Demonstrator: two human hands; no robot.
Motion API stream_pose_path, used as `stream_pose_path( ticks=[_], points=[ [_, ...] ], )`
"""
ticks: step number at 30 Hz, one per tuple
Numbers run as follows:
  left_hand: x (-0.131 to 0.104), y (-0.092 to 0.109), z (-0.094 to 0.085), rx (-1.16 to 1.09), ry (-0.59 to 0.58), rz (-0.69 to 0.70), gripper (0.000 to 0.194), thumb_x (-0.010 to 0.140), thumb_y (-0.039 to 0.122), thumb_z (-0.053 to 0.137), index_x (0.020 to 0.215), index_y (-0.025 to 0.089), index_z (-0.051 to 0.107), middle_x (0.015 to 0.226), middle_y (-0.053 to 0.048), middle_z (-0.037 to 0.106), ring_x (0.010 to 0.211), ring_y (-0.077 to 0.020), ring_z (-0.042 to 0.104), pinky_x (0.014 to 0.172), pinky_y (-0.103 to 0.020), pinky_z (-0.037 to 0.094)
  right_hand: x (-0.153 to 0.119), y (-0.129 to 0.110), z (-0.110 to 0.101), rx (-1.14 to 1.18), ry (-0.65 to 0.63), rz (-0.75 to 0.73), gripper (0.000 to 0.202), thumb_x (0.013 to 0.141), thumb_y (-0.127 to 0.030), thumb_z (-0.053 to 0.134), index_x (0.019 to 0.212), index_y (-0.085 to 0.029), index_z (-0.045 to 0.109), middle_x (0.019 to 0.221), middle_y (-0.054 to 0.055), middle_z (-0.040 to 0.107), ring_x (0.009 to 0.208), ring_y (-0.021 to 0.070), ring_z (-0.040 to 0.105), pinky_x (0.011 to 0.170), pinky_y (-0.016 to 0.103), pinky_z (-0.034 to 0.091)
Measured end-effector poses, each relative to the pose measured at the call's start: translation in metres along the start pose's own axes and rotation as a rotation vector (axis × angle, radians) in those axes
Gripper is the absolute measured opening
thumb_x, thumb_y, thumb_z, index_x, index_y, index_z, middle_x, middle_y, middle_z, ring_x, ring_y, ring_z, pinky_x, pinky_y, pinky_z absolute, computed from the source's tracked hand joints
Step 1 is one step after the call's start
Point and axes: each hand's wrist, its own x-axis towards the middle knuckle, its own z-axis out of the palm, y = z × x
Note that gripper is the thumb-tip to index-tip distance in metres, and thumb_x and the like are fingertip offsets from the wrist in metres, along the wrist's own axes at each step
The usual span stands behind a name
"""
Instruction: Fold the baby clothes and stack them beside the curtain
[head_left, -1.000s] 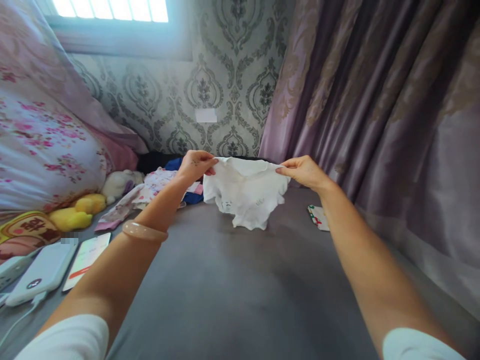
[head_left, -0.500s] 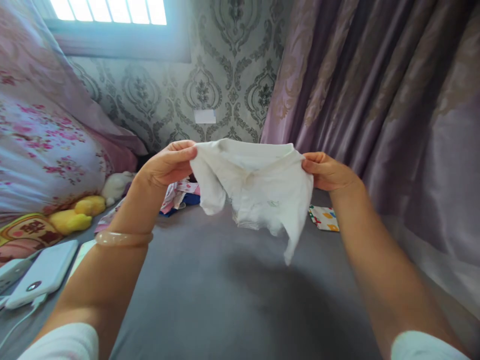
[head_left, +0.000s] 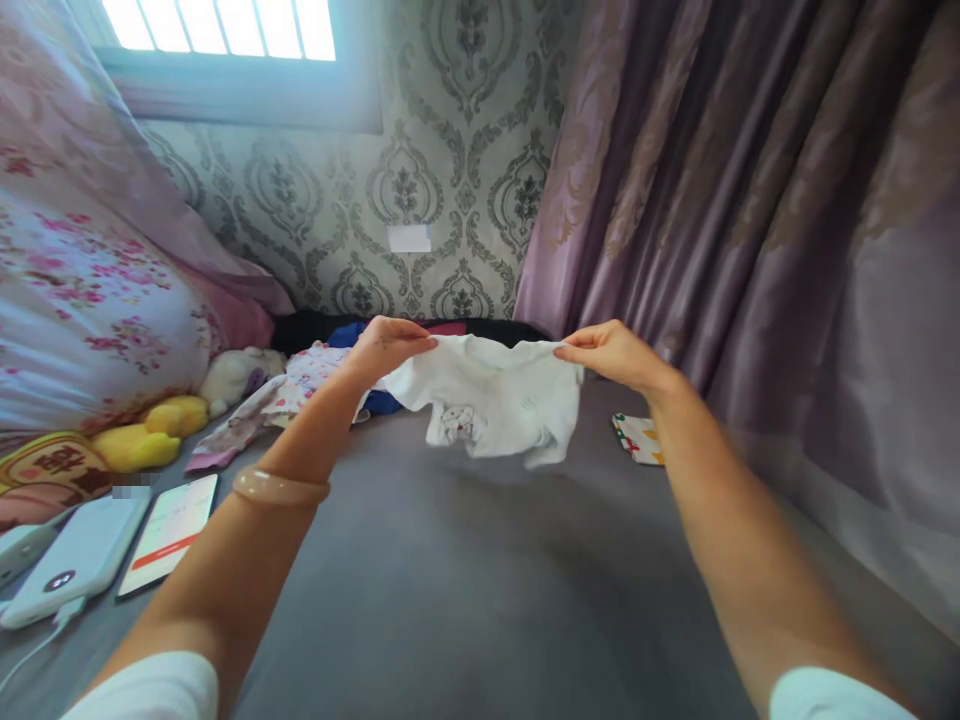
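A small white shirt [head_left: 499, 390] hangs between my two hands above the grey bed sheet [head_left: 480, 580]. It has a line-drawn animal print near its lower left and a small mark on the chest. My left hand [head_left: 391, 350] pinches the shirt by its left shoulder, thumb against fingers. At the opposite shoulder my right hand [head_left: 619, 355] grips the cloth the same way. The lower edge swings free, slightly blurred and folded. Behind my left hand lies a heap of small clothes [head_left: 311, 375], partly hidden by my wrist.
To the right lies a folded patterned cloth [head_left: 637, 440], partly behind my right forearm. On the left are a white power bank [head_left: 79, 560] with a cable, a phone [head_left: 169, 535], a yellow plush toy [head_left: 150, 440] and a white plush toy [head_left: 236, 375]. Purple curtains [head_left: 712, 250] hang at right.
Both hands have lowered a little and come closer together, still holding the shirt. The shirt now hangs farther out and its animal print shows. The phone and the heap of clothes are less covered.
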Motion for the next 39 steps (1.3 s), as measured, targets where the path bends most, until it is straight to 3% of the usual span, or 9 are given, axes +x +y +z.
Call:
stream_pose_path(
  ticks=[4, 7, 11, 16, 20, 26, 31, 34, 39],
  points=[
    [0.004, -0.006, 0.002, -0.211, -0.090, -0.027, 0.035, 0.055, 0.045, 0.082, 0.074, 0.017, 0.073, 0.068, -0.003, 0.070, 0.064, -0.0159, 0.062, 0.062, -0.028, 0.049, 0.001, 0.001, 0.001, 0.028, -0.043, -0.010, 0.037, 0.065, -0.052, 0.074, 0.083, -0.020, 0.076, 0.079, 0.003, 0.073, 0.075, 0.0191, 0.066, 0.067, 0.029, 0.051],
    [0.006, -0.009, 0.005, -0.106, -0.028, -0.034, 0.030, 0.051, 0.040, 0.084, 0.066, 0.017, 0.073, 0.062, -0.002, 0.068, 0.061, -0.0162, 0.062, 0.059, -0.027, 0.048, 0.001, 0.000, 0.001, -0.037, 0.073, -0.021, 0.038, 0.065, -0.053, 0.073, 0.079, -0.018, 0.076, 0.072, 0.003, 0.071, 0.071, 0.0188, 0.064, 0.063, 0.028, 0.049],
    [0.007, -0.014, 0.008, -0.198, -0.097, 0.024, 0.037, 0.056, 0.048, 0.081, 0.076, 0.017, 0.074, 0.070, -0.004, 0.071, 0.064, -0.0173, 0.063, 0.062, -0.030, 0.050, 0.003, 0.003, -0.001, -0.018, -0.072, -0.044, 0.041, 0.064, -0.054, 0.073, 0.082, -0.017, 0.076, 0.075, 0.004, 0.071, 0.071, 0.0177, 0.063, 0.063, 0.028, 0.048],
    [0.012, -0.024, 0.009, -0.019, 0.020, 0.024, 0.035, 0.050, 0.046, 0.083, 0.070, 0.018, 0.074, 0.063, -0.003, 0.069, 0.063, -0.0169, 0.061, 0.061, -0.027, 0.047, 0.002, 0.006, -0.001, -0.052, -0.009, -0.033, 0.041, 0.065, -0.054, 0.072, 0.081, -0.017, 0.076, 0.070, 0.002, 0.068, 0.066, 0.0153, 0.060, 0.061, 0.026, 0.045],
    [0.007, -0.023, 0.008, -0.175, -0.068, 0.026, 0.040, 0.056, 0.051, 0.079, 0.077, 0.018, 0.075, 0.072, -0.005, 0.072, 0.069, -0.0188, 0.063, 0.067, -0.030, 0.049, -0.004, 0.002, -0.002, -0.017, -0.075, -0.033, 0.042, 0.064, -0.054, 0.073, 0.084, -0.018, 0.076, 0.076, 0.003, 0.071, 0.073, 0.0177, 0.063, 0.066, 0.028, 0.048],
    [0.002, -0.020, 0.013, -0.054, -0.081, 0.070, 0.037, 0.060, 0.050, 0.075, 0.080, 0.018, 0.075, 0.078, -0.006, 0.073, 0.078, -0.0217, 0.064, 0.071, -0.030, 0.048, -0.005, 0.005, -0.002, -0.065, -0.103, -0.036, 0.040, 0.065, -0.054, 0.072, 0.085, -0.019, 0.076, 0.080, 0.003, 0.073, 0.077, 0.0192, 0.065, 0.070, 0.029, 0.050],
    [0.013, -0.030, 0.014, 0.379, 0.165, 0.140, 0.023, 0.066, 0.043, 0.070, 0.072, 0.021, 0.075, 0.065, -0.003, 0.070, 0.076, -0.0234, 0.064, 0.077, -0.034, 0.042, 0.011, 0.018, 0.004, -0.209, 0.242, -0.068, 0.031, 0.073, -0.046, 0.066, 0.083, -0.018, 0.076, 0.078, 0.004, 0.073, 0.076, 0.0193, 0.065, 0.067, 0.028, 0.048],
    [0.012, -0.030, 0.015, 0.526, 0.226, 0.179, 0.022, 0.072, 0.042, 0.065, 0.072, 0.022, 0.075, 0.061, -0.002, 0.068, 0.075, -0.0227, 0.063, 0.080, -0.035, 0.039, 0.015, 0.020, 0.008, -0.264, 0.273, -0.088, 0.030, 0.074, -0.042, 0.065, 0.086, -0.018, 0.076, 0.077, 0.004, 0.073, 0.076, 0.0195, 0.065, 0.065, 0.028, 0.046],
    [-0.007, -0.009, 0.001, 0.189, 0.133, 0.150, 0.028, 0.067, 0.047, 0.070, 0.076, 0.021, 0.074, 0.062, -0.002, 0.066, 0.068, -0.0186, 0.058, 0.069, -0.031, 0.041, -0.001, 0.008, -0.004, -0.154, 0.123, -0.085, 0.033, 0.071, -0.049, 0.068, 0.082, -0.020, 0.076, 0.074, 0.002, 0.072, 0.069, 0.0173, 0.063, 0.064, 0.028, 0.047]
  ],
)
